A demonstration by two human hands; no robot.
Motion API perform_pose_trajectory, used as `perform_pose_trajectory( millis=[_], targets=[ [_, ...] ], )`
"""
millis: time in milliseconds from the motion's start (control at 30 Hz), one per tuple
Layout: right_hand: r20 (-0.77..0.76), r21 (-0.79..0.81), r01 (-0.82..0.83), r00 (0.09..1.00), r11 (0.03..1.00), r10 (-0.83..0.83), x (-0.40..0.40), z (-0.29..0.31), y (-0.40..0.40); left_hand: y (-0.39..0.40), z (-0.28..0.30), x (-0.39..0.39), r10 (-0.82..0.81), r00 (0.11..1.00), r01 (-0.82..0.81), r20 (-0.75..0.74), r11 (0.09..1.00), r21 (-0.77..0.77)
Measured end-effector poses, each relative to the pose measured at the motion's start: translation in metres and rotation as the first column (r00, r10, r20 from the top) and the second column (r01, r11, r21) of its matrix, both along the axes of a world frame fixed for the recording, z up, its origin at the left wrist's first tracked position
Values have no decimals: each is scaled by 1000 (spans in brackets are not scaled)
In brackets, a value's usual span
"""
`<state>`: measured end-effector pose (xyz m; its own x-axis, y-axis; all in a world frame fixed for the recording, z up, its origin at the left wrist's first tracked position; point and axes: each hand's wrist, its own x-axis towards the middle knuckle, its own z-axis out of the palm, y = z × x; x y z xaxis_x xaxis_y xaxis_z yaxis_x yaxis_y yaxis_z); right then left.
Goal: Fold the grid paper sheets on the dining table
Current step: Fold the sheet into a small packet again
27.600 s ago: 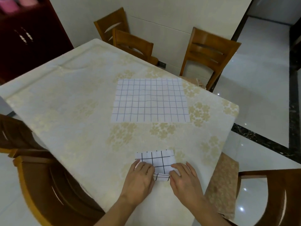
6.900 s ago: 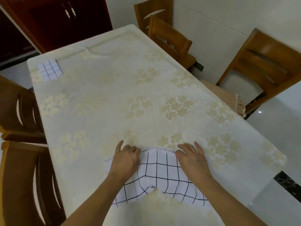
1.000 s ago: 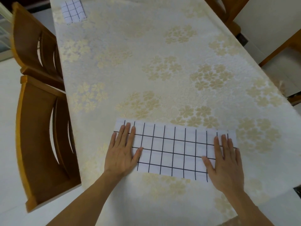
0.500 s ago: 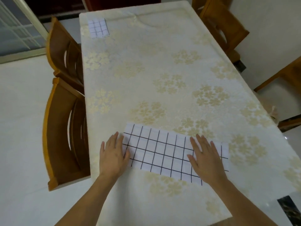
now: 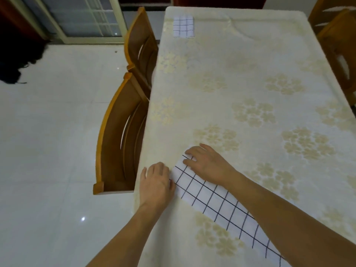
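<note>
While both hands gather at one short end of the long grid paper strip (image 5: pixel 221 203), the step in hand looks like the start of a second fold, end over end. The strip, seemingly already doubled lengthwise, lies flat on the counter (image 5: pixel 250 83) and runs from about 10 o'clock near the hands down to 4 o'clock, passing under the right forearm. The left hand (image 5: pixel 156 184) sits at the strip's near corner by the counter's left edge, fingers curled loosely, its grip touching the paper's edge but not yet pinching anything that can be seen. The right hand (image 5: pixel 206 162) rests palm down on the far corner at 1 o'clock from the left, fingers spread and unclenched. Next, both corners probably need lifting together and carrying toward 4 o'clock, edges kept aligned. A small folded grid sheet (image 5: pixel 183 26) lies well apart at 12 o'clock, near the counter's far left corner.
</note>
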<state>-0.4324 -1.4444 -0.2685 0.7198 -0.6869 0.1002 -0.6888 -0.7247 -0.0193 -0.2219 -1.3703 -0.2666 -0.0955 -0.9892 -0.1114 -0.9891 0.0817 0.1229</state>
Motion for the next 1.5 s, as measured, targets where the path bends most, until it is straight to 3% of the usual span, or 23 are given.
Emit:
perform_pose_trajectory(
  millis=[133,433,667,1067,1500],
  targets=[
    [-55,55,-100,993,993,103,15,-14,-12,4,-7,-3,10,999,-10,-43,1000,6],
    [-26,96,-133,990,986,136,21,-17,-16,-2,-18,-13,93,996,-93,9,996,-2],
    [3,128,-186,982,974,187,21,-14,-25,3,-13,-15,-43,998,40,-38,996,-85],
    [-4,106,-208,978,972,210,26,-13,-30,-4,-1,-19,41,995,-30,-86,992,124],
    [1,46,-198,980,979,198,20,-8,-25,-6,-2,-21,80,989,-65,-123,991,121]
  ],
)
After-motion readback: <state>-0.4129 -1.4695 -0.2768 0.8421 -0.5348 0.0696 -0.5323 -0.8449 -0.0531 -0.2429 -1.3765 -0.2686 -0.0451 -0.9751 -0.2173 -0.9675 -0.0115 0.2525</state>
